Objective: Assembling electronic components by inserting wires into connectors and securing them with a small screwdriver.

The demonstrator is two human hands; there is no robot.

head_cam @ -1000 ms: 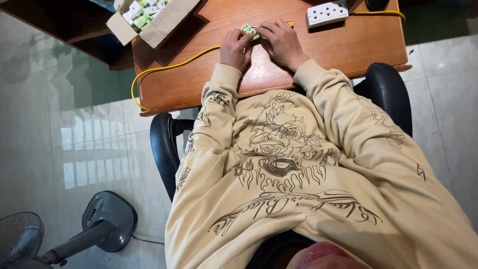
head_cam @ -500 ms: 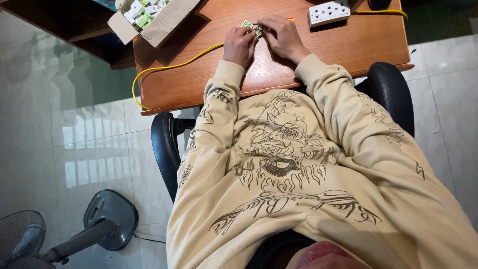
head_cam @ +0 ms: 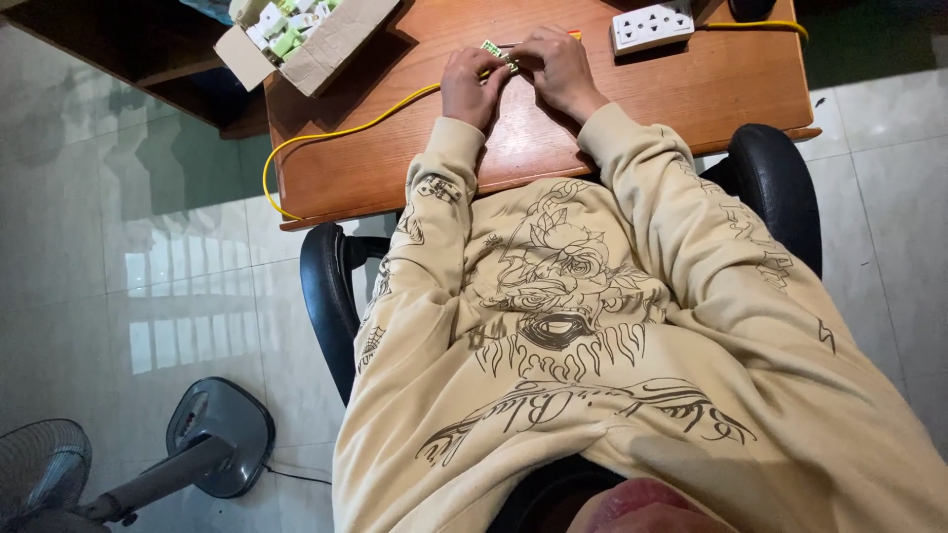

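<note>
1. Landmark: wooden desk (head_cam: 691, 94), seen from above. A person in a beige printed sweatshirt (head_cam: 592, 336) sits at its near edge in a black office chair (head_cam: 331, 296).
2. Left hand (head_cam: 472, 89) is on the desk top near the middle, fingers curled in, tips pinching the left end of a small green and white part (head_cam: 494, 51).
3. Right hand (head_cam: 560, 71) is just beside it on the desk, fingers bent and closed on the same part from the right side. The two hands touch at the part.
4. Small part: held between both hands just over the desk surface, toward the far half of the desk. Mostly covered by fingers, so its exact shape can't be told.
5. Yellow cable (head_cam: 336, 133) runs from under the left hand across the desk and loops off the desk's left edge.
6. White power strip (head_cam: 652, 27) lies at the desk's far edge, right of the hands, well apart from them.
7. Open cardboard box (head_cam: 331, 54) of green and white pieces sits on the desk's far left corner.
8. Floor fan (head_cam: 148, 464) stands on the tiled floor, well left of and nearer than the desk.
</note>
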